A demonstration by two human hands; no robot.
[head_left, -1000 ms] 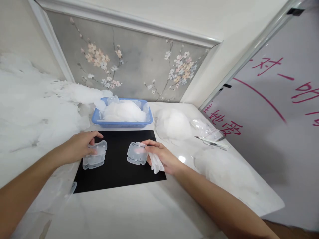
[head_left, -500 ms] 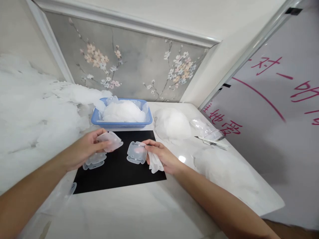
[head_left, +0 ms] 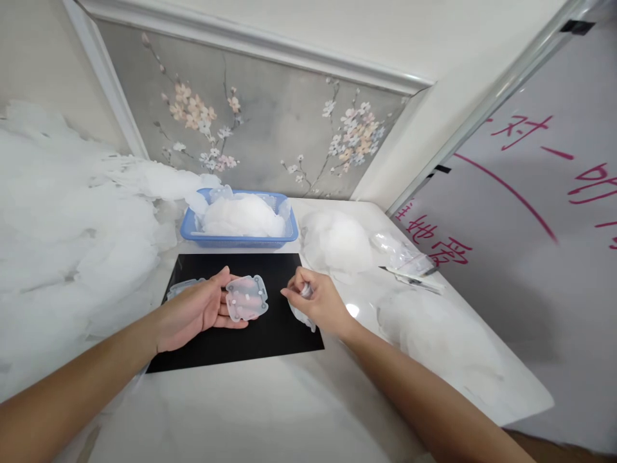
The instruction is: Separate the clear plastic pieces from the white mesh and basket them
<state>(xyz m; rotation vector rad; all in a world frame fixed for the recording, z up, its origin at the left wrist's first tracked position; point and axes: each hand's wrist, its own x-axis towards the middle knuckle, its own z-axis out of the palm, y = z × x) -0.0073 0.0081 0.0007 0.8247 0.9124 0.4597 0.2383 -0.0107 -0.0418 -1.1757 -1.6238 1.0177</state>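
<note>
Palm up over the black mat [head_left: 231, 357], my left hand [head_left: 200, 315] holds a translucent, scallop-edged plastic piece [head_left: 247, 298] with small round studs. The piece lies flat along its fingers, which show through it in pink. To the right, my right hand [head_left: 321, 302] is closed on a bunched whitish film piece [head_left: 303, 315], with thumb and forefinger pinched together. What lies inside that fist is partly hidden. Another clear plastic piece [head_left: 183, 287] rests on the mat, mostly covered by my left hand and wrist.
A blue basket [head_left: 240, 243] full of white translucent pieces stands behind the mat. More such pieces form a big heap [head_left: 62, 212] at left and a pile [head_left: 337, 241] at right. A plastic bag [head_left: 402, 251] lies near the whiteboard [head_left: 520, 257].
My left hand has turned palm up and moved right, with a clear piece now lying on its fingers. The clear piece at my right fingertips is gone from there; those fingers have curled in.
</note>
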